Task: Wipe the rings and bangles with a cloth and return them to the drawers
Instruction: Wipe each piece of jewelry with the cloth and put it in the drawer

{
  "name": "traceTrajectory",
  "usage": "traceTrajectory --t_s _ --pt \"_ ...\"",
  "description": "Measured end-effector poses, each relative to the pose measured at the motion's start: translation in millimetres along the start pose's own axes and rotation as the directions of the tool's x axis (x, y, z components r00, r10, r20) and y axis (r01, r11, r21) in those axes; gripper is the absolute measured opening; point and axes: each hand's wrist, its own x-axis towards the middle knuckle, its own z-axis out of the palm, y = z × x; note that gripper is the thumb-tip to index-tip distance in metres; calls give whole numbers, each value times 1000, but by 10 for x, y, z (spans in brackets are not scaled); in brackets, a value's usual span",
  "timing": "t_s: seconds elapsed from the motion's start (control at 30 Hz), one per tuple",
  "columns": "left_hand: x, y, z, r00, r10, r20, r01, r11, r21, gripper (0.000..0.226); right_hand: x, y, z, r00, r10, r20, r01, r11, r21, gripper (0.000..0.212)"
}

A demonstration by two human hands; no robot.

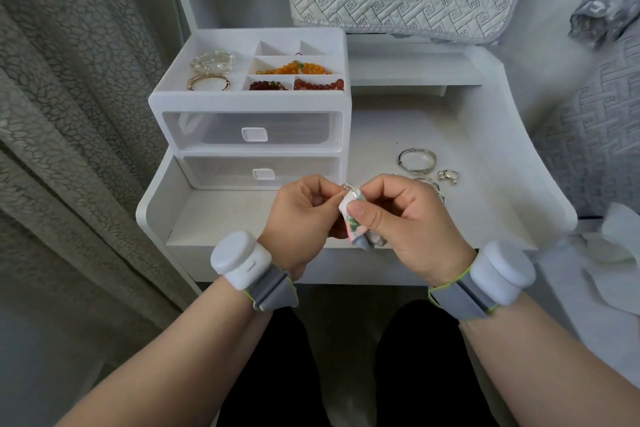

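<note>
Step in hand: wiping. The left hand [304, 208] pinches a small silver ring [347, 186] between thumb and fingertips, so its grip is closed on the ring. The right hand [408, 218] grips a folded patterned cloth [349, 218], thumb pressed on its face, with the upper edge of the cloth against the ring. Both are held above the front of the white worktop [225, 215], just in front of the lower drawer [221, 172].

The ring appears thin and bright. It is mostly hidden by fingers and cloth, and whether it carries a stone cannot be told.

Silver bangles [416, 159] and a small silver charm [448, 176] lie on the worktop to the right, probably awaiting wiping or return. The lower drawer and the upper drawer [207, 132] are both shut.

Next move, as a judgement: complete the rub round the band, then free one hand to pull a drawer open by its square handle before placing the ring. The ring is small and smooth, and a loose pinch risks dropping it
</note>
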Motion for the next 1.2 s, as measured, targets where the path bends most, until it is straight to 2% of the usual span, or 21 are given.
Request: traceTrajectory --t_s 0.17,0.27,0.33,0.43,0.53,0.6,0.63,0.67,0.73,0.8,0.9,0.97,1.07,1.2 --pt "-13 13 5 990 -114 86 124 986 -114 21 5 -14 -24 999 -39 8 39 999 -32 8" --pt "-27 18 8 979 -147 144 164 980 -111 17 7 -26 -41 999 -37 22 38 999 -40 3" --pt "-30 23 -1 992 -73 106 77 997 -32 11 6 -27 -54 999 -28 42 29 999 -38 9" --pt "-35 20 -15 988 155 22 -157 972 176 8 18 -43 -53 999 13 36 -12 1000 -7 18" --pt "-46 -52 -23 925 379 -26 -332 840 428 12 37 -62 -21 1000 25 1 -25 999 -31 19" --pt "-63 -94 -25 888 460 -4 -378 736 561 10 53 -59 6 999 13 -34 -16 997 -81 20" --pt "-63 -108 -22 887 461 -4 -376 729 572 11 57 -49 14 999 -4 -52 -2 994 -111 21" --pt "-63 -108 -17 903 430 -24 -353 771 529 14 55 -43 21 997 -29 -67 20 990 -136 21" --pt "-51 -69 1 950 303 -71 -265 907 328 20 48 -25 35 991 -96 -88 81 984 -160 17" --pt "-37 -23 19 980 179 -82 -168 977 131 22 28 -16 40 986 -147 -78 133 977 -167 12" --pt "-26 2 16 999 24 -36 -27 996 -85 20 0 -25 32 986 -166 -16 161 973 -166 8" --pt "-32 -3 12 999 -51 10 52 984 -168 17 -1 -22 17 987 -158 5 157 974 -164 10" --pt "-31 -13 2 998 -52 19 55 982 -178 16 23 -6 -7 988 -150 -29 143 976 -164 11" --pt "-4 -31 -34 994 101 32 -102 994 25 9 48 -13 -47 981 -162 -107 141 974 -179 9"
